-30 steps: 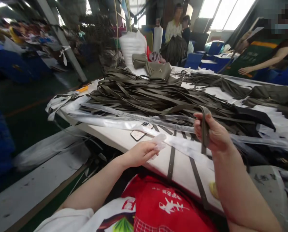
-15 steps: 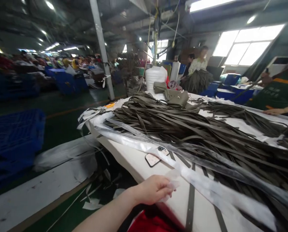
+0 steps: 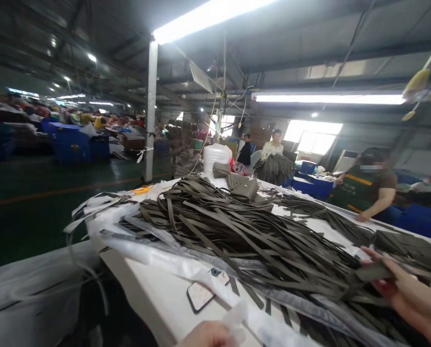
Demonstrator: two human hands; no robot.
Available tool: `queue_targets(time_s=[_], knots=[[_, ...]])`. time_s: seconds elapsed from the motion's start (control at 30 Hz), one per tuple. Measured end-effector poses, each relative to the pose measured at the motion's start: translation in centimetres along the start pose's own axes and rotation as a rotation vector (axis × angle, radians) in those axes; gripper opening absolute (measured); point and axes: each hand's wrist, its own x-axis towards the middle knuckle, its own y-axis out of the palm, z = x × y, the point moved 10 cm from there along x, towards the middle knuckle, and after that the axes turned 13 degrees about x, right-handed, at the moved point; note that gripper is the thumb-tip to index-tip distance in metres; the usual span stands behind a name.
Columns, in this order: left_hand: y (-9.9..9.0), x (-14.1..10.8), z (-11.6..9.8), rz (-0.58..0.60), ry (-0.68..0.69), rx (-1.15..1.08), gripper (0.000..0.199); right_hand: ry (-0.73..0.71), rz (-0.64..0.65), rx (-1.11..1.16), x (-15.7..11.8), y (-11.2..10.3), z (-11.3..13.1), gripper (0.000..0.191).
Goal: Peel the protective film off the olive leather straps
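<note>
At lower R of view, R hand (image 3: 412,294) is pinching a dk olive strap (image 3: 370,273) betw. thumb & fingers, w/ a fingertip sticking out above it; some blur. Strap is showing just over R part of the strap pile (image 3: 233,226); can't tell exactly where its ends are lying. At bottom edge, L hand (image 3: 208,334), partly cut off, is pinching a translucent wht sheet (image 3: 236,314), fingers pressed tog. Phone (image 3: 201,296) is lying near L hand on wht table (image 3: 146,284), partly under a plastic strip (image 3: 165,260). Behind pile, olive pouch (image 3: 243,187) is sitting nr wht roll (image 3: 217,156). Farther R, co-worker's hand (image 3: 363,217) is hovering or resting at table's far edge; contact unclear.
</note>
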Motion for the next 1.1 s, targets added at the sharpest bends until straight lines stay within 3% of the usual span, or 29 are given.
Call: queue_targets(time_s=[0.07,0.17,0.27,0.37,0.57,0.87,1.1], knots=[[-0.2,-0.8,-1.1,-0.019,-0.011,0.0,0.07,0.075,0.03,0.035,-2.1,1.6,-3.3,0.043],[-1.1,-2.0,-3.3,-0.05,0.045,0.073,0.06,0.119,0.26,0.109,-7.4,8.0,-6.3,0.05],[-1.5,-2.5,-4.3,-0.03,0.107,0.116,0.049,0.117,0.376,0.166,-12.1,12.5,-7.6,0.042],[-1.2,-2.7,-4.7,0.021,0.136,0.12,0.043,0.086,0.489,0.195,-15.2,14.9,-8.5,0.026],[-1.1,-3.4,-5.9,0.028,0.172,0.101,0.04,-0.021,0.564,0.059,-17.4,16.0,-9.2,0.027],[-1.4,-3.5,-7.0,0.024,0.184,0.075,0.046,-0.09,0.483,0.001,-17.5,14.9,-8.8,0.026],[-1.3,-3.5,-7.6,0.059,0.222,0.146,0.044,0.074,0.701,-0.166,-19.1,17.3,-10.0,0.044]])
